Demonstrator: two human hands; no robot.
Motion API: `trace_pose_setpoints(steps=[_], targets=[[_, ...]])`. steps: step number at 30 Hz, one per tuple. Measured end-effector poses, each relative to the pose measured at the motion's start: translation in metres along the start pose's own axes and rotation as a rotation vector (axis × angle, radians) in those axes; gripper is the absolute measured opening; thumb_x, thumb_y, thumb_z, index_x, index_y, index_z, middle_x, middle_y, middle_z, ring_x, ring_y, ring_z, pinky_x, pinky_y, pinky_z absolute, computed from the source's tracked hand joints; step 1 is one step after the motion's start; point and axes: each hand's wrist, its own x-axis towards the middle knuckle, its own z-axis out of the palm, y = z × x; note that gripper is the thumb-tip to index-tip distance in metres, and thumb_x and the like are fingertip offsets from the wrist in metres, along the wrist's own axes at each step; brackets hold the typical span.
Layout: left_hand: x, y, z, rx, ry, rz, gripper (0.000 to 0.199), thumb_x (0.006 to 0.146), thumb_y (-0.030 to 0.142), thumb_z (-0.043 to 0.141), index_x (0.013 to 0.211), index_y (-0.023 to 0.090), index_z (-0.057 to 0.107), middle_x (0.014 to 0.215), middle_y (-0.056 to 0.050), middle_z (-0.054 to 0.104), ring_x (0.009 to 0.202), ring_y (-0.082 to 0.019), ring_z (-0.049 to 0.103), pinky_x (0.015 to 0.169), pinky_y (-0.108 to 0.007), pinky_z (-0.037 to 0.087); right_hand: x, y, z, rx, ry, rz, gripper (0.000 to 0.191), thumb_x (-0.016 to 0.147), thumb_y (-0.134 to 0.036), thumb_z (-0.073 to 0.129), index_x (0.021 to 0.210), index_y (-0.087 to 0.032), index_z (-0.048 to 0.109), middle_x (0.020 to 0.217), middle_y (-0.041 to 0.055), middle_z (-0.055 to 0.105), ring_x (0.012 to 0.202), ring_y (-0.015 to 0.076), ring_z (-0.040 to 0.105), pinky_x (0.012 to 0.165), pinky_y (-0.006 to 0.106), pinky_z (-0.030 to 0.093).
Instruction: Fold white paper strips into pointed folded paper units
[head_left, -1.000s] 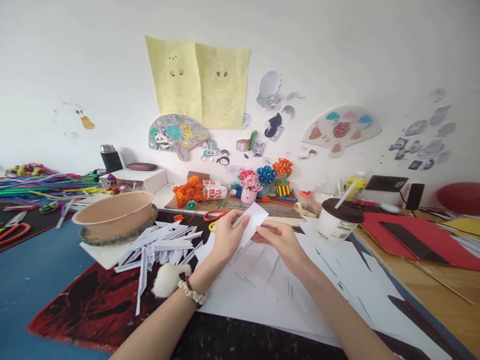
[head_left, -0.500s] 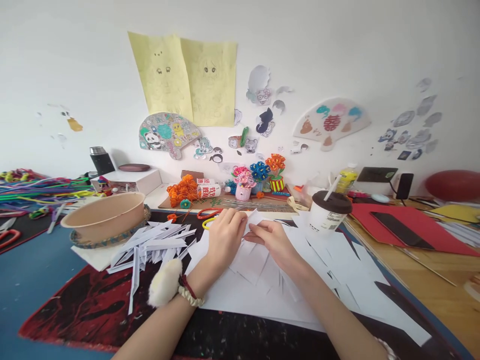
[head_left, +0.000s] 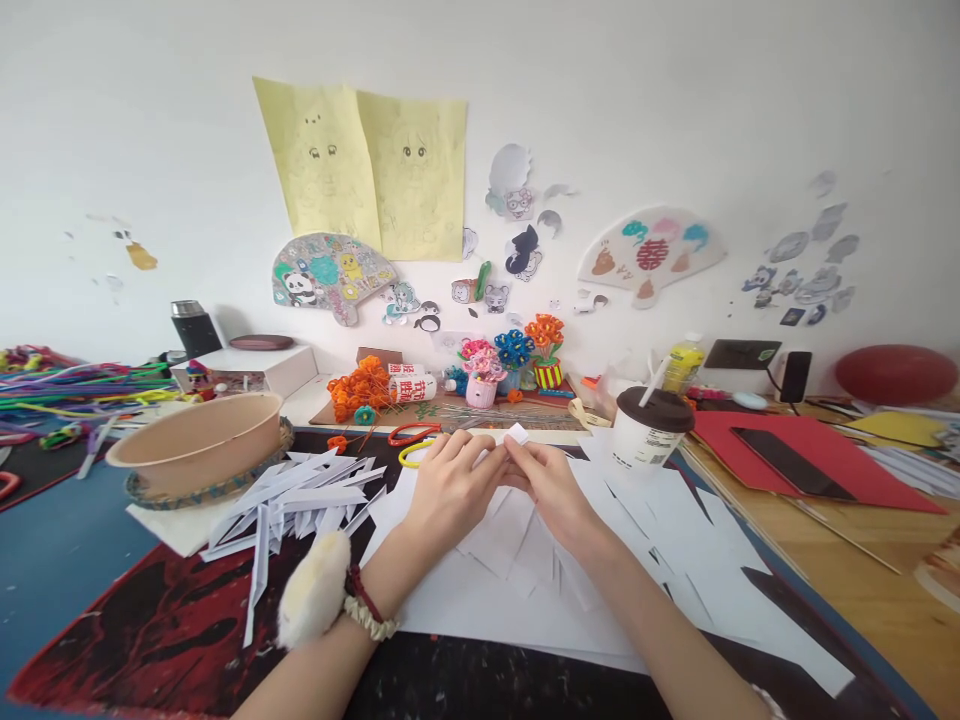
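Observation:
Above the white paper sheets [head_left: 517, 600], my left hand [head_left: 457, 482] and my right hand [head_left: 546, 485] meet, fingertips together. Both pinch a small piece of white paper [head_left: 517, 434], whose folded end sticks up between them; the rest of it is hidden by my fingers. Cut paper pieces lie on the sheets under my hands. To the left is a loose pile of folded white paper strips [head_left: 300, 500]. Just beyond my left hand lie yellow-handled scissors [head_left: 412, 454] and a red handle [head_left: 414, 433].
A beige bowl [head_left: 199, 440] stands at the left, a lidded cup with a straw [head_left: 649, 435] at the right. Orange flowers [head_left: 364, 388] and small flower pots line the back. A phone [head_left: 791, 463] rests on a red folder [head_left: 892, 485].
My hands have drawn closer together, and the paper between them now shows as a shorter, folded end. The camera view has shifted slightly.

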Motion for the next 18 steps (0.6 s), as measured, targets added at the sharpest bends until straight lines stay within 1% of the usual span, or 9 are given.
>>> trace_pose_setpoints(steps=[2, 4, 7, 9, 10, 12, 14, 16, 18], targets=[[0.002, 0.004, -0.004, -0.107, -0.012, -0.031, 0.015, 0.092, 0.019, 0.053, 0.098, 0.019, 0.067, 0.096, -0.005, 0.071, 0.081, -0.021, 0.055, 0.074, -0.036, 0.037, 0.002, 0.001, -0.002, -0.046, 0.030, -0.040, 0.049, 0.072, -0.063, 0.066, 0.067, -0.015, 0.062, 0.067, 0.0054, 0.067, 0.066, 0.0192, 0.065, 0.063, 0.032, 0.054], [0.005, 0.005, -0.008, -0.259, 0.022, -0.134, 0.016, 0.093, 0.020, 0.052, 0.095, 0.020, 0.067, 0.095, -0.004, 0.071, 0.082, -0.020, 0.055, 0.075, -0.036, 0.038, 0.004, 0.002, -0.005, -0.085, 0.043, -0.068, 0.047, 0.075, -0.062, 0.065, 0.065, -0.016, 0.061, 0.061, 0.0033, 0.064, 0.058, 0.0164, 0.062, 0.056, 0.029, 0.051], [0.011, 0.001, -0.014, -0.489, 0.086, -0.410, 0.019, 0.094, 0.022, 0.048, 0.089, 0.019, 0.067, 0.092, -0.005, 0.070, 0.085, -0.020, 0.057, 0.082, -0.035, 0.039, 0.003, 0.001, -0.005, -0.172, 0.000, -0.111, 0.046, 0.076, -0.060, 0.064, 0.064, -0.016, 0.062, 0.054, 0.0015, 0.060, 0.049, 0.0147, 0.056, 0.048, 0.026, 0.044], [0.014, -0.005, -0.015, -0.636, 0.062, -0.573, 0.017, 0.091, 0.027, 0.052, 0.098, 0.020, 0.067, 0.099, -0.005, 0.070, 0.086, -0.020, 0.057, 0.079, -0.033, 0.040, 0.001, 0.001, -0.004, -0.223, -0.045, -0.136, 0.045, 0.077, -0.059, 0.064, 0.064, -0.016, 0.064, 0.052, 0.0007, 0.058, 0.047, 0.0145, 0.055, 0.047, 0.026, 0.041], [0.014, -0.008, -0.015, -0.718, 0.030, -0.626, 0.018, 0.090, 0.029, 0.054, 0.098, 0.020, 0.067, 0.101, -0.005, 0.070, 0.086, -0.020, 0.058, 0.076, -0.032, 0.041, -0.001, 0.002, -0.002, -0.257, -0.072, -0.153, 0.044, 0.079, -0.059, 0.063, 0.066, -0.017, 0.064, 0.052, 0.0003, 0.058, 0.048, 0.0144, 0.054, 0.048, 0.026, 0.040], [0.013, -0.011, -0.014, -0.823, -0.032, -0.676, 0.017, 0.086, 0.032, 0.058, 0.090, 0.020, 0.070, 0.096, -0.005, 0.071, 0.084, -0.020, 0.058, 0.072, -0.030, 0.040, -0.004, 0.003, 0.000, -0.352, -0.122, -0.204, 0.044, 0.084, -0.058, 0.056, 0.069, -0.018, 0.064, 0.053, -0.0006, 0.056, 0.048, 0.0143, 0.053, 0.048, 0.025, 0.039], [0.012, -0.012, -0.012, -0.862, -0.059, -0.691, 0.018, 0.084, 0.034, 0.061, 0.080, 0.019, 0.071, 0.086, -0.004, 0.071, 0.080, -0.019, 0.059, 0.068, -0.028, 0.039, -0.006, 0.004, 0.001, -0.446, -0.152, -0.253, 0.045, 0.089, -0.057, 0.049, 0.068, -0.019, 0.060, 0.050, -0.0018, 0.052, 0.047, 0.0138, 0.050, 0.048, 0.025, 0.037], [0.010, -0.011, -0.011, -0.876, -0.049, -0.719, 0.021, 0.083, 0.035, 0.063, 0.075, 0.018, 0.070, 0.079, -0.004, 0.070, 0.075, -0.018, 0.058, 0.065, -0.027, 0.039, -0.007, 0.004, 0.001, -0.489, -0.153, -0.273, 0.046, 0.090, -0.057, 0.047, 0.065, -0.019, 0.057, 0.047, -0.0033, 0.046, 0.045, 0.0131, 0.045, 0.047, 0.025, 0.034], [0.009, -0.009, -0.010, -0.899, -0.027, -0.757, 0.023, 0.083, 0.037, 0.063, 0.074, 0.017, 0.070, 0.076, -0.004, 0.069, 0.072, -0.017, 0.057, 0.063, -0.026, 0.039, -0.006, 0.003, 0.001, -0.490, -0.145, -0.271, 0.045, 0.089, -0.058, 0.049, 0.068, -0.019, 0.057, 0.048, -0.0043, 0.042, 0.045, 0.0125, 0.041, 0.046, 0.025, 0.031]])
